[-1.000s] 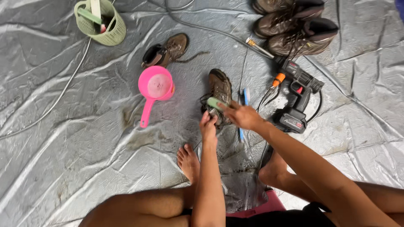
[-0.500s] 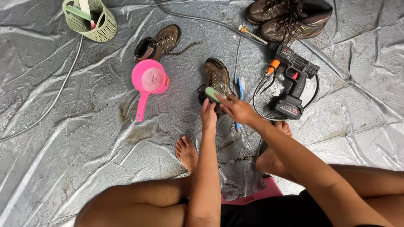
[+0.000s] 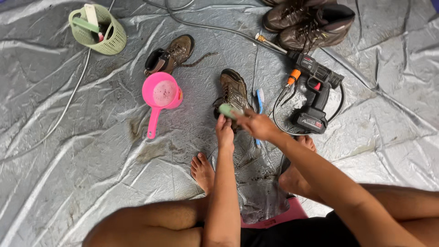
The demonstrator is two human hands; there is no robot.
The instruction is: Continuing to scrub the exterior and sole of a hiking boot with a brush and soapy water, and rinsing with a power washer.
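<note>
i see grey tarp [image 3: 68, 183] open, bare left of hands; right side crowded by spray gun [image 3: 313, 89], hose. left hand [image 3: 224, 132] fingers closed on heel of brown boot [image 3: 233, 91]. right hand [image 3: 256, 124] closed round green brush [image 3: 225, 110], pressed on boot. blue brush [image 3: 259, 98] just right of boot; pink scoop [image 3: 161, 93] left.

Boot [image 3: 232, 89] at centre; scoop [image 3: 161, 93] just left, spray gun [image 3: 313, 84] right, basket [image 3: 98, 29] far left behind, boots [image 3: 311, 20] behind right.
</note>
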